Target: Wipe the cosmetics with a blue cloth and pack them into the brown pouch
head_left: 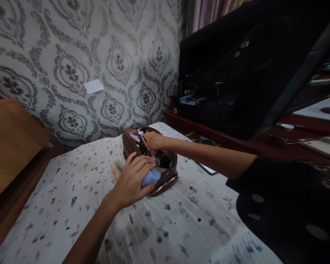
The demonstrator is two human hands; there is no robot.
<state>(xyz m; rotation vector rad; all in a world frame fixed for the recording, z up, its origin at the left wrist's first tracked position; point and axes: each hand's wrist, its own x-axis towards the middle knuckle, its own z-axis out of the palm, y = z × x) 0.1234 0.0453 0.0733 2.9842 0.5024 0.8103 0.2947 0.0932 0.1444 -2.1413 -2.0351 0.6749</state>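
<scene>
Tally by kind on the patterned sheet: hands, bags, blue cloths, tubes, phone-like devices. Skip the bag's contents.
Hands: 2 (left hand holding the blue cloth, right hand in the bag)
Brown bag: 1
Blue cloth: 1
Beige tube: 1
Phone-like device: 1, partly visible beyond the right forearm
Total: 6

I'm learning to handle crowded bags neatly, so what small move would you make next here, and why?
I'd probably ease the blue item slightly back from the brown bag: the left hand holds it over the near edge, hiding part of the opening, while the right hand reaches among the small things inside.
</scene>
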